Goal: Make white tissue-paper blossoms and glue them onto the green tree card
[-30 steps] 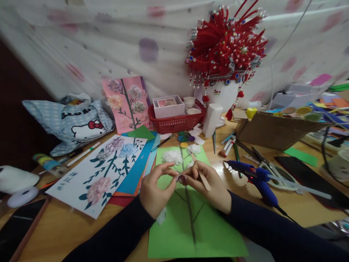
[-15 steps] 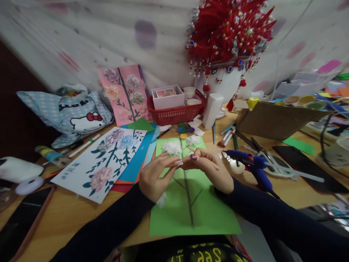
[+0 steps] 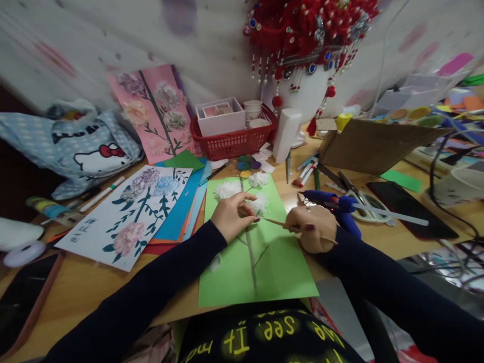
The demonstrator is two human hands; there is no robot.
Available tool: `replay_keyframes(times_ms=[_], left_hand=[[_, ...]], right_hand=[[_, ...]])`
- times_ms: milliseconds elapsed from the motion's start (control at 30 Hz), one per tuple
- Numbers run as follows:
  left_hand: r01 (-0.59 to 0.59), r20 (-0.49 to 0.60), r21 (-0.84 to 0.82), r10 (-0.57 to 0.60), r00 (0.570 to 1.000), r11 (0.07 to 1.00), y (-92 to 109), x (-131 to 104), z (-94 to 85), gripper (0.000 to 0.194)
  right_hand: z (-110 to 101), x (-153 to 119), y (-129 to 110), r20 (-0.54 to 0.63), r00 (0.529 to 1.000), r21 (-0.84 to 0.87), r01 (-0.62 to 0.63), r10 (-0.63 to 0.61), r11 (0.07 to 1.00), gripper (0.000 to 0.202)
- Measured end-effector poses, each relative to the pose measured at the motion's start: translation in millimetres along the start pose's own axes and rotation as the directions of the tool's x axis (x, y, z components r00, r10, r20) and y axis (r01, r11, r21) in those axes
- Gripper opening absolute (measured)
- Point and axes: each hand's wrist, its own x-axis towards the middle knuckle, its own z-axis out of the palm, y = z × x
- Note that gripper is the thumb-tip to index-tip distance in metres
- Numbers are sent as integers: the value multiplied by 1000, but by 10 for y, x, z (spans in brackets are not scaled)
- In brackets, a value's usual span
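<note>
While the right hand [image 3: 315, 227] grasps a wooden stick [image 3: 275, 222] over the right edge of the green sheet [image 3: 283, 272], the left hand [image 3: 236, 217] curls above the sheet's middle; whether its fingertips pinch anything, I cannot tell. Lying crosswise to the sheet, the stick's long axis slants slightly, its tip pointing left toward those fingertips. The step in hand seems to be fine handwork near the white flowers [image 3: 228, 189] at the sheet's far end; the next move probably calls for a steady tip.
</note>
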Motion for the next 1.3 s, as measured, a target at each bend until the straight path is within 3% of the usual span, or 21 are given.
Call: replay_keyframes(times_ms=[133, 233, 367, 533, 600, 733, 1067, 1200, 1300], left_hand=[[-5, -19, 55, 6, 1000, 998, -15, 4, 8, 38], [-15, -20, 73, 16, 1000, 997, -15, 0, -2, 36], [-53, -9, 83, 54, 999, 995, -47, 17, 47, 34], [-107, -65, 128, 116, 991, 986, -121, 66, 122, 29], [-111, -72, 131, 121, 990, 985, -146, 86, 135, 29], [-81, -79, 88, 88, 993, 993, -182, 121, 146, 30], [6, -96, -15, -7, 995, 1000, -177, 151, 167, 27], [-40, -141, 159, 63, 988, 987, -214, 132, 37, 29], [-128, -88, 383, 174, 981, 915, -252, 108, -148, 30]], right_hand=[[129, 45, 53, -25, 1000, -44, -20, 19, 999, 50], [181, 67, 88, -24, 1000, -143, -12, 8, 990, 48], [183, 83, 85, -105, 994, -238, -36, 11, 971, 47], [164, 77, 60, -139, 990, -233, -31, -2, 972, 48], [158, 71, 64, -138, 989, -191, 25, -52, 981, 48], [171, 90, 77, -153, 970, -147, 168, -190, 975, 43], [185, 132, 37, -132, 975, -226, 144, -177, 963, 39], [157, 137, 28, -98, 985, -236, 115, -142, 965, 38], [145, 135, 25, -74, 991, -229, 93, -113, 969, 37]])
